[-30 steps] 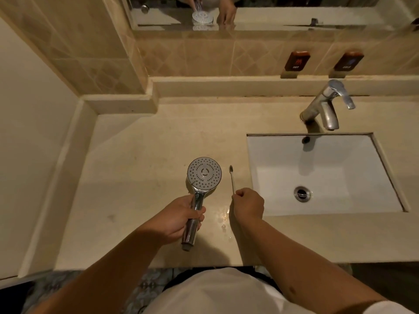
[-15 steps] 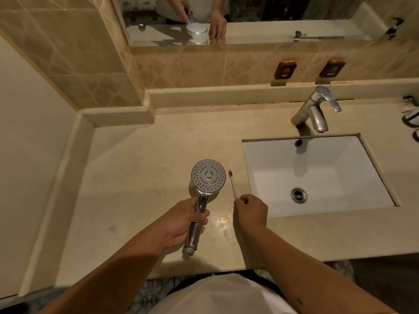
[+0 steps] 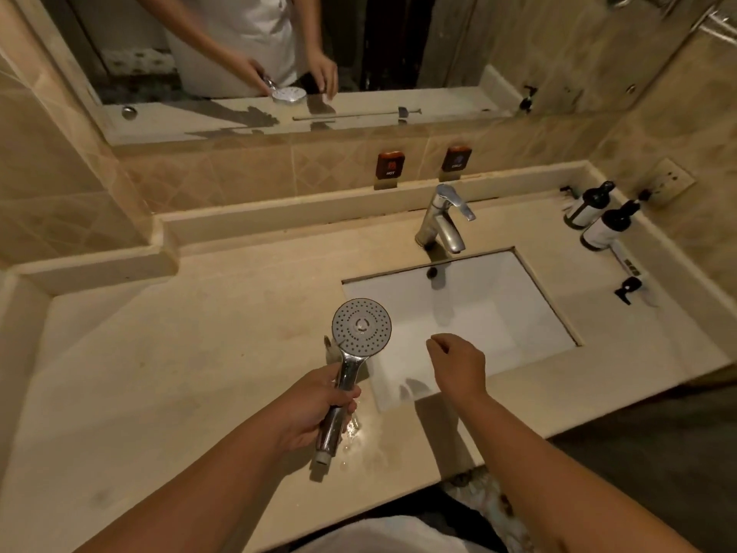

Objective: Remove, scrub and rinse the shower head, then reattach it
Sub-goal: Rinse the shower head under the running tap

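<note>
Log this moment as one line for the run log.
left hand grips shower head handle, face up | right hand empty over sink | faucet not running

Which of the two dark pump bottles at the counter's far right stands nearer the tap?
The farther pump bottle, closer to the back wall and the tap; the other bottle stands in front of it, closer to the person.

A single head-worn wide-angle view looks steeply down and forward from close above the beige stone counter [image 3: 167, 377], the white rectangular basin [image 3: 490, 313] right of centre, both forearms entering from the near edge, the wall mirror [image 3: 399, 53] across the far top
</note>
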The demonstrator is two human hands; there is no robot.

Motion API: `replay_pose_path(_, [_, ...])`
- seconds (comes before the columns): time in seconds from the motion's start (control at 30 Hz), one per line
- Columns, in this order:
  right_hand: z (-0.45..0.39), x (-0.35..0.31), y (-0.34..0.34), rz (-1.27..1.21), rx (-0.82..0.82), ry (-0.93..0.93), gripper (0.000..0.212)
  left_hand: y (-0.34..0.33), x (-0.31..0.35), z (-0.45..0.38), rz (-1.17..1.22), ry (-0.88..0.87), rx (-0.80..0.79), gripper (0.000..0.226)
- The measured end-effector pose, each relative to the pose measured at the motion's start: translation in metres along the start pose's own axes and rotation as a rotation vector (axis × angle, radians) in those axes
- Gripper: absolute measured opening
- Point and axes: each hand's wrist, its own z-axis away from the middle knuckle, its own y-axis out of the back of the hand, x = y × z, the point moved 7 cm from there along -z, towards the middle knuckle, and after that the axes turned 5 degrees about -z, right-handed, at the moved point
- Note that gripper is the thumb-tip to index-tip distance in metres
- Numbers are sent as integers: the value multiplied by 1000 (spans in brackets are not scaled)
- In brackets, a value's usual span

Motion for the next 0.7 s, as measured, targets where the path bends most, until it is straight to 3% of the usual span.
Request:
replay_pose_path(0.23, [-84, -35, 65, 52, 4, 235, 33, -38, 13, -41, 12, -10, 81, 26])
replay_pose_path(0.4, [-160, -54, 96, 64, -51, 297, 44, -76, 16, -78, 100, 17, 153, 31])
replay_pose_path(0.53, [-210, -88, 102, 231, -79, 528, 37, -106, 32, -117, -6, 2, 192, 25])
replay_pose_path(0.7, [-269, -100, 84, 153, -212, 280, 46, -132, 43, -159, -53, -3, 271, 19])
